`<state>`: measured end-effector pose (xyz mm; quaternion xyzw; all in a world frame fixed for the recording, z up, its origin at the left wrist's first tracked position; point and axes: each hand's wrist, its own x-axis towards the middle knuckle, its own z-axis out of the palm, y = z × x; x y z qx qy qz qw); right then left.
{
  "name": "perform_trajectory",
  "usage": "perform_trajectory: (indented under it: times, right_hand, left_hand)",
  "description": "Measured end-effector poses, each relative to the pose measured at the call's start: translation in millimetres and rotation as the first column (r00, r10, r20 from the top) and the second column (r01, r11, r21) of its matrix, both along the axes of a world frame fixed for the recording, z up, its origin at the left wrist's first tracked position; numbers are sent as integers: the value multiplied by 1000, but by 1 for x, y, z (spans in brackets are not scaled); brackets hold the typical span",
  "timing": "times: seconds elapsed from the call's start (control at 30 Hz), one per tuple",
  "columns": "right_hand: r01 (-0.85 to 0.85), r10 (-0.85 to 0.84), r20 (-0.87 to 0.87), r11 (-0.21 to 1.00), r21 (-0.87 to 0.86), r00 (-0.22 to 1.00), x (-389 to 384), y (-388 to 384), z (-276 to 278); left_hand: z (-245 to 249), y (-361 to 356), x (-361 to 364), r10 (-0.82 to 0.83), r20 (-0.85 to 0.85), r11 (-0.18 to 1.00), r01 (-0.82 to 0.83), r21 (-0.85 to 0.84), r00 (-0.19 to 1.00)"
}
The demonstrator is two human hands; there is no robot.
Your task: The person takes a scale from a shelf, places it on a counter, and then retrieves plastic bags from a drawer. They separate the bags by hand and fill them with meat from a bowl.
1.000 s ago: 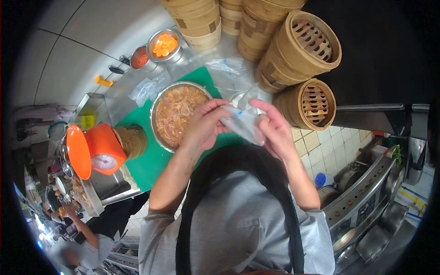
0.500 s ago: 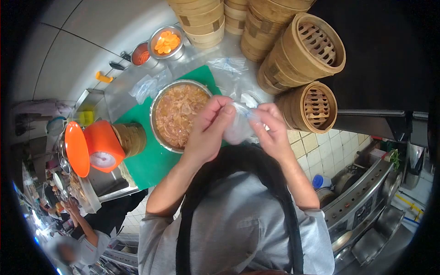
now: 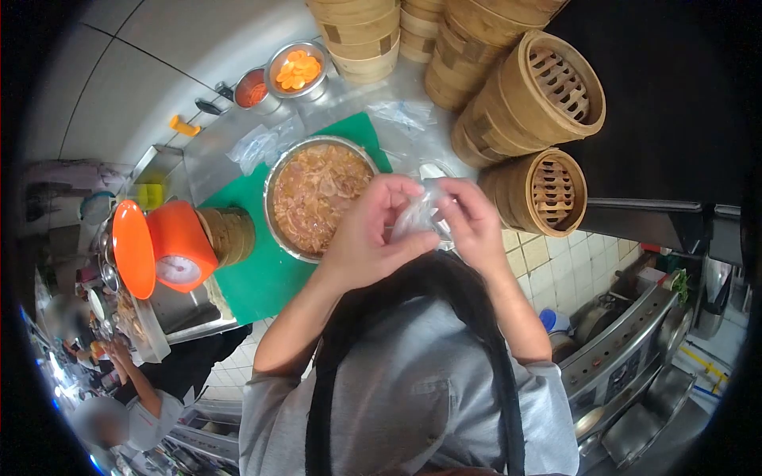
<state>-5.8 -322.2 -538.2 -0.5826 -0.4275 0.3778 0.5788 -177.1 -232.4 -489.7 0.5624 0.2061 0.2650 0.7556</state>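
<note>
A small clear plastic bag (image 3: pixel 413 214) is bunched up between my two hands, in front of my chest. My left hand (image 3: pixel 371 238) curls around its lower part, thumb across the bottom. With its fingertips, my right hand (image 3: pixel 474 224) pinches the upper end. What the bag contains is hard to make out. Close by on the left, a steel bowl (image 3: pixel 267 202) full of raw sliced meat in sauce (image 3: pixel 313 198) stands on a green cutting board (image 3: pixel 254 289).
Bamboo steamers (image 3: pixel 508 103) are stacked at the back and right. Behind the bowl are carrot slices (image 3: pixel 299 70) in a metal bowl and more loose plastic bags (image 3: pixel 262 147). An orange scale (image 3: pixel 182 246) stands left. Another person (image 3: pixel 143 397) works at lower left.
My hands have moved closer together, crumpling the bag that was more stretched between them. My left thumb has shifted down to the bag's bottom. The view has shifted slightly.
</note>
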Motion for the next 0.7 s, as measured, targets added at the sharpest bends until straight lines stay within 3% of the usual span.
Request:
perform_trajectory:
  times: [0.03, 0.13, 0.23, 0.33, 0.4, 0.43, 0.53, 0.57, 0.6, 0.67, 0.7]
  right_hand:
    - [3, -6, -147, 1000, -20, 989, 2, 0, 1]
    - [1, -8, -287, 1000, -25, 958, 8, 0, -1]
    - [2, -29, -417, 998, -65, 908, 2, -3, -7]
    - [-71, 8, -706, 996, -60, 708, -6, 0, -9]
    - [-20, -73, -724, 993, -120, 686, -14, 6, 1]
    - [-64, -30, -729, 993, -101, 684, -12, 5, 2]
    - [-172, 97, -748, 985, -24, 656, 1, 2, 1]
    - [-205, 147, -762, 979, 19, 631, 2, 2, -3]
    - [-234, 195, -773, 970, 62, 603, 3, 1, -5]
    - [-184, 116, -711, 983, -19, 694, -1, 3, -6]
    - [-163, 102, -685, 986, -25, 722, 2, 3, -11]
  left_hand:
    - [-5, -2, -3, 32, -24, 999, -32, 1, 999]
    - [-31, 2, -16, 123, -263, 992, -120, 30, 957]
    - [-56, 8, -12, 418, -228, 830, -268, 489, 879]
    - [-73, 6, -7, 413, -244, 906, -368, 212, 877]
    - [-64, 8, -11, 262, -185, 944, -291, -155, 947]
    - [-60, 12, -17, 165, -118, 884, -200, -422, 979]
    - [-25, 39, -49, -92, -37, 899, 67, -433, 995]
    - [-21, 47, -56, -106, -58, 940, 81, -330, 993]
    - [-15, 56, -62, -6, -155, 972, -31, -235, 988]
    - [-5, 80, -71, 211, -310, 974, -225, -10, 927]
    - [-6, 95, -76, 439, -317, 898, -424, 120, 840]
